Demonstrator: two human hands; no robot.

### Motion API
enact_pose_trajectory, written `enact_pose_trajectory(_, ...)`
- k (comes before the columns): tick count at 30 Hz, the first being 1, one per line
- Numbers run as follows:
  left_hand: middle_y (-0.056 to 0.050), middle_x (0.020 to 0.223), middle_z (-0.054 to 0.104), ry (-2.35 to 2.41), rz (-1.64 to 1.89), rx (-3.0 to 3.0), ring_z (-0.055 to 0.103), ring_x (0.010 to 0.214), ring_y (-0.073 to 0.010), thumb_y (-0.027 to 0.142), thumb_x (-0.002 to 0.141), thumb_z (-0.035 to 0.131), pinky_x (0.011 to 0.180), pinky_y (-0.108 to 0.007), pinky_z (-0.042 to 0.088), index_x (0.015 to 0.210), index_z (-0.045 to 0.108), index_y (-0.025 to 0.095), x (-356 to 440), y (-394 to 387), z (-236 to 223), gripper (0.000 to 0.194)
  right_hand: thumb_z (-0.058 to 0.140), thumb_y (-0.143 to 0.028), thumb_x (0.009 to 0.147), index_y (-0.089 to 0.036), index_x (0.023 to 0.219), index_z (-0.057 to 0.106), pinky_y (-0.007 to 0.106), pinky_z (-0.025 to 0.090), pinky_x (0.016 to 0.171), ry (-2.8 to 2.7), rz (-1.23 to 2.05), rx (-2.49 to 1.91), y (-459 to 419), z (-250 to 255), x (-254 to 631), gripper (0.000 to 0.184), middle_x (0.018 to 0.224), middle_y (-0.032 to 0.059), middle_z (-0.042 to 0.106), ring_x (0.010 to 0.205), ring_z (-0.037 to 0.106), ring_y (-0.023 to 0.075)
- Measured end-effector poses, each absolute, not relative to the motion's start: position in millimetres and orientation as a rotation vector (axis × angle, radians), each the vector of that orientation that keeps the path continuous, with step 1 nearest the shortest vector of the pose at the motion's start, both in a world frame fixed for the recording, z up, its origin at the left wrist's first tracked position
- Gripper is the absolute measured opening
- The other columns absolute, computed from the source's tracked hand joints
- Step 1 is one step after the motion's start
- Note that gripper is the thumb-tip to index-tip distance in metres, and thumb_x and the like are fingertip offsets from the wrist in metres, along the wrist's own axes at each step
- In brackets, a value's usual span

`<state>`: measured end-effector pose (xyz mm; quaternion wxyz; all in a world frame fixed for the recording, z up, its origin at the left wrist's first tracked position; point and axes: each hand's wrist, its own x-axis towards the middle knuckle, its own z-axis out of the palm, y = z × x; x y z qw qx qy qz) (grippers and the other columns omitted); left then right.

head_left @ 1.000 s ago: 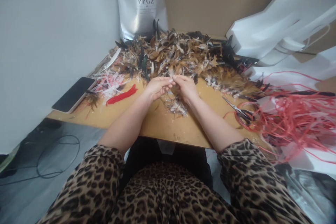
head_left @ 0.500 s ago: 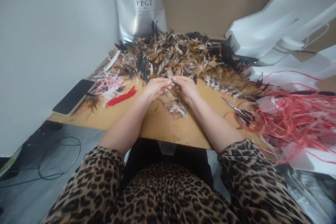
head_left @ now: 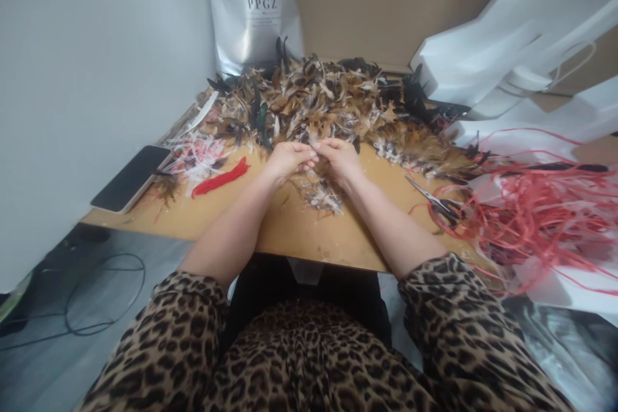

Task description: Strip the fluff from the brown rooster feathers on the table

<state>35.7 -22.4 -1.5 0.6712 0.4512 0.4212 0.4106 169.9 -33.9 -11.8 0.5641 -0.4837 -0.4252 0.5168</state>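
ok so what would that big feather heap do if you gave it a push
The feather heap would probably shift unevenly, since it lies jumbled at many angles. It is likely light for its size, being mostly thin feathers. Curved tips poking out suggest some may catch on one another.

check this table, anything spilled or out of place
The red strips sprawl in a loose tangle at the right, strands reaching the scissors, unlike the neat red bundle at left. Feather scraps also litter the table. Nothing looks plainly damaged.
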Motion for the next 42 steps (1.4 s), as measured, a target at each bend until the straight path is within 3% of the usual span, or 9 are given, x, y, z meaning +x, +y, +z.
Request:
enact_pose_trajectory(6,-0.004,0.063,0.067,0.95,0.943,1.043,0.057,0.049,-0.004,0.008,0.076,0.069,0.053,-0.016,0.045,0.072,0.067,0.007,34.4,-19.9,-3.6,0.004,0.078,-0.04,0.056,-0.017,0.074,0.071,0.022,0.037,0.053,-1.11,1.221,-1.143,-26.0,-4.8,191.6,0.031,0.055,-0.004,0.06,0.05,0.045,0.0071)
enact_pose_trajectory(8,-0.004,0.065,0.068,0.933,0.964,1.016,0.056,0.049,-0.0031,0.009,0.077,0.069,0.053,-0.015,0.045,0.073,0.067,0.007,32.2,-18.6,-4.0,0.004,0.076,-0.037,0.059,-0.016,0.08,0.073,0.024,0.041,0.059,-1.208,1.004,-1.228,-17.2,-5.9,216.0,0.03,0.062,-0.0017,0.065,0.055,0.05,0.0088)
enact_pose_trajectory(11,-0.004,0.067,0.068,0.918,0.995,0.972,0.056,0.05,-0.0024,0.009,0.078,0.067,0.053,-0.014,0.045,0.074,0.067,0.007,29.8,-17.2,-4.2,0.005,0.068,-0.028,0.064,-0.014,0.073,0.073,0.028,0.044,0.064,-1.33,0.661,-1.44,-2.6,-15.7,254.4,0.017,0.063,0.0007,0.065,0.058,0.053,0.0117)
enact_pose_trajectory(17,-0.004,0.068,0.069,0.937,1.002,0.913,0.057,0.051,-0.0026,0.009,0.079,0.067,0.051,-0.014,0.044,0.076,0.067,0.007,29.3,-16.8,-1.9,0.004,0.062,-0.025,0.071,-0.015,0.084,0.076,0.032,0.047,0.074,-1.716,0.334,-1.643,4.3,-28.7,274.8,0.022,0.085,0.008,0.071,0.075,0.061,0.0188)
enact_pose_trajectory(25,-0.004,0.069,0.069,0.929,0.967,0.95,0.056,0.051,-0.0018,0.011,0.077,0.069,0.05,-0.013,0.043,0.076,0.067,0.008,30.3,-19.5,-0.5,0.005,0.055,-0.023,0.08,-0.02,0.1,0.075,0.035,0.044,0.086,-2.077,0.002,-1.642,-7.2,-27.3,252.5,0.029,0.102,0.0114,0.063,0.095,0.059,0.0248)
enact_pose_trajectory(30,-0.005,0.074,0.07,0.928,0.962,0.931,0.058,0.053,-0.0024,0.009,0.078,0.067,0.05,-0.014,0.043,0.078,0.067,0.007,31.2,-20.6,0.8,0.002,0.063,-0.026,0.074,-0.017,0.079,0.073,0.033,0.046,0.081,-1.765,0.298,-1.508,-0.3,-30.4,249.3,0.014,0.09,0.0074,0.065,0.084,0.058,0.0197)
enact_pose_trajectory(35,-0.007,0.081,0.072,0.888,0.974,0.873,0.061,0.058,-0.0031,0.009,0.078,0.068,0.052,-0.013,0.045,0.08,0.067,0.007,30.3,-20.5,1.7,0.003,0.073,-0.042,0.066,-0.018,0.072,0.062,0.022,0.038,0.05,-1.152,0.991,-1.179,-5.6,-5.5,247.1,0.027,0.065,-0.0009,0.062,0.052,0.048,0.0088)
enact_pose_trajectory(38,-0.01,0.089,0.073,0.83,0.96,0.851,0.065,0.063,-0.0053,0.009,0.076,0.07,0.054,-0.013,0.047,0.08,0.067,0.007,30.2,-20.6,0.4,0.006,0.081,-0.035,0.059,-0.019,0.074,0.059,0.018,0.037,0.046,-0.977,1.286,-1.038,-15.5,12.1,239.7,0.031,0.073,-0.001,0.067,0.054,0.052,0.0068)
enact_pose_trajectory(42,-0.011,0.094,0.073,0.778,0.913,0.873,0.068,0.068,-0.0075,0.008,0.075,0.07,0.057,-0.015,0.05,0.082,0.068,0.007,31.2,-21.4,-2.1,0.007,0.076,-0.023,0.068,-0.019,0.076,0.058,0.015,0.042,0.046,-0.828,1.461,-1.003,-23.8,21.8,226.1,0.02,0.068,-0.0036,0.066,0.052,0.052,0.0048)
